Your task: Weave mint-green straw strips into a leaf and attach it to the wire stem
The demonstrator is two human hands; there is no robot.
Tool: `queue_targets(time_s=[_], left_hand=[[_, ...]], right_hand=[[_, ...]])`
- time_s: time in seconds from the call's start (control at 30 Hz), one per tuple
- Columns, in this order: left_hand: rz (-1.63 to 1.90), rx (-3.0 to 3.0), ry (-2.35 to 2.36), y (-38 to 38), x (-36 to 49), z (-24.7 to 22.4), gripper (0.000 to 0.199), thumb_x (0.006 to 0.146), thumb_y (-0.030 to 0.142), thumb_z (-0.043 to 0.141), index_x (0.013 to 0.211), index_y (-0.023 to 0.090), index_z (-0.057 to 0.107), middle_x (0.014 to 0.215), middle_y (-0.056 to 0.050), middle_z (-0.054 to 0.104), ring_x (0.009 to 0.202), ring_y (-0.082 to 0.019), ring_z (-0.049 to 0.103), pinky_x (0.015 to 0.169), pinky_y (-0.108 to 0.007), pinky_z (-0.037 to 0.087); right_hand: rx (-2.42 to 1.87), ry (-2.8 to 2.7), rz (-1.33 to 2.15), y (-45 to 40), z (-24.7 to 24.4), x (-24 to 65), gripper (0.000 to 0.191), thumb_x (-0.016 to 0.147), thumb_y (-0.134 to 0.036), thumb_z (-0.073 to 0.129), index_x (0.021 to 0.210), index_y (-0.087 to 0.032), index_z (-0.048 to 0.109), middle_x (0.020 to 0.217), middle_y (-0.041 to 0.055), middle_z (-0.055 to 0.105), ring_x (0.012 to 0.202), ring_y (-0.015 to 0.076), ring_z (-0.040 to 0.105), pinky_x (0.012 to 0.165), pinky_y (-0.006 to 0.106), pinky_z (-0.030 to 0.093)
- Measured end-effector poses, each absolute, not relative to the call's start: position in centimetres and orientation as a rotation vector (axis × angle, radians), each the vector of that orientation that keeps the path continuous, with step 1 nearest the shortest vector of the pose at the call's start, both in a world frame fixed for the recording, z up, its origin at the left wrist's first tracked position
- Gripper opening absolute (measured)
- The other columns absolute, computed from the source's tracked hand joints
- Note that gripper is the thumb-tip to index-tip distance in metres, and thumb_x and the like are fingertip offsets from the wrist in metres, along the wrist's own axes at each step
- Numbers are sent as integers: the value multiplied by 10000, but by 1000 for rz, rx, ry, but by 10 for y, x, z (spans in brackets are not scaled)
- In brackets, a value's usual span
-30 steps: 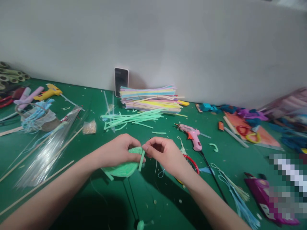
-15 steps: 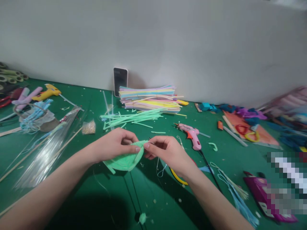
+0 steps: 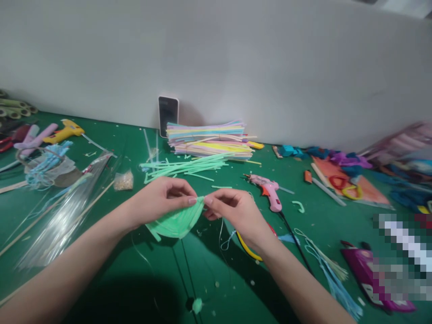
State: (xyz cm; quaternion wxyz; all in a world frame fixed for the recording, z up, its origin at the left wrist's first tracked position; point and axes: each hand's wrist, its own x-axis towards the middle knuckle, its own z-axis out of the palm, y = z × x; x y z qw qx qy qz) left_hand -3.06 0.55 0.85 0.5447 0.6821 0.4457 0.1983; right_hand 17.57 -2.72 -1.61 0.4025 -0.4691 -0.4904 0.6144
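Note:
A light-green, cup-like pipe-cleaner piece [image 3: 173,224] hangs between my hands, above the table. My left hand [image 3: 165,200] pinches its upper edge, thumb in front. At the piece's upper right corner, the thumb and fingers of my right hand [image 3: 229,207] are pressed together on its tip. The fingertips of both hands almost meet. Two dark thin lines run below the piece towards a small green tuft [image 3: 197,306]. Scissors with a yellow handle [image 3: 248,247] lie partly hidden under my right wrist.
Behind my hands lie loose green pipe cleaners [image 3: 185,166] and a multicoloured bundle [image 3: 209,139]. A phone [image 3: 168,114] leans on the wall. A pink glue gun [image 3: 270,189] is at right, a yellow one [image 3: 65,131] at left. Clear plastic sleeves [image 3: 64,220] and a bead bag [image 3: 123,180] lie left.
The fingertips have drawn closer at the piece's top edge, and its right tip now sits between them. The view has shifted slightly; the table items stay put.

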Motion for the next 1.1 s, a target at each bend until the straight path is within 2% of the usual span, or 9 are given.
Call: queue_targets(time_s=[0.47, 0.6, 0.73, 0.83, 0.97, 1.1], left_hand=[[458, 1700, 1121, 5, -27, 3, 155, 788, 332, 675, 817, 187, 723, 731, 11, 694, 682, -146, 583, 618, -236, 422], [462, 1694, 1117, 6, -28, 1, 187, 789, 365, 680, 826, 186, 721, 754, 3, 709, 700, -151, 604, 631, -238, 436], [455, 1700, 1123, 9, -28, -3, 213, 803, 393, 670, 835, 188, 722, 761, 1, 716, 709, -154, 615, 637, -240, 441], [430, 1722, 1134, 12, -32, -2, 250, 829, 432, 639, 854, 200, 729, 764, 4, 711, 716, -156, 613, 637, -244, 444], [446, 1746, 1227, 18, -46, 3, 326, 869, 502, 562, 863, 222, 729, 867, -12, 732, 798, -184, 652, 651, -258, 490], [369, 1592, 1178, 22, -63, 6, 216, 845, 425, 624, 816, 221, 686, 763, -4, 736, 752, -205, 711, 621, -276, 545]], right_hand=[[-1246, -1177, 1517, -24, -28, 171, 270, 660, -403, 833, 744, -164, 742, 629, 14, 700, 574, 126, 655, 569, 246, 528], [-1265, -1248, 1542, -23, -27, 172, 279, 702, -429, 800, 761, -164, 733, 652, 17, 698, 606, 131, 663, 571, 239, 520], [-1266, -1358, 1630, -23, -29, 173, 279, 748, -432, 761, 703, -165, 693, 627, 10, 682, 577, 123, 648, 531, 223, 486], [-1217, -1322, 1621, -20, -31, 177, 275, 760, -425, 752, 686, -168, 689, 639, 10, 687, 594, 116, 649, 556, 221, 489], [-1222, -1145, 1580, -12, -28, 187, 268, 721, -422, 784, 701, -166, 705, 646, 18, 692, 593, 115, 642, 585, 234, 505], [-1230, -1030, 1478, -7, -23, 196, 246, 685, -386, 813, 678, -171, 693, 643, 7, 677, 605, 113, 636, 621, 241, 519]])
